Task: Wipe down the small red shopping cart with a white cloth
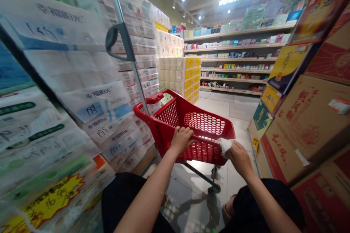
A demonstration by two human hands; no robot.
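Observation:
A red plastic shopping cart [203, 116] stands on the tiled floor in front of my knees, its basket side turned toward me. My left hand [182, 140] is closed over the near rim of the basket, fingers curled to the inside. At the right end of that rim my right hand [239, 156] grips a white cloth [225, 146], which touches the red plastic. A long metal pole with a grey loop handle [120, 42] rises from the cart's left end. Beneath the basket, metal legs and casters [214, 188] show.
Tall stacks of wrapped tissue packs [93, 94] rise close on the left. Cardboard cartons [314, 123] are piled close on the right. Shelves of small boxed goods [237, 58] line the back, beyond the tiled floor [218, 106].

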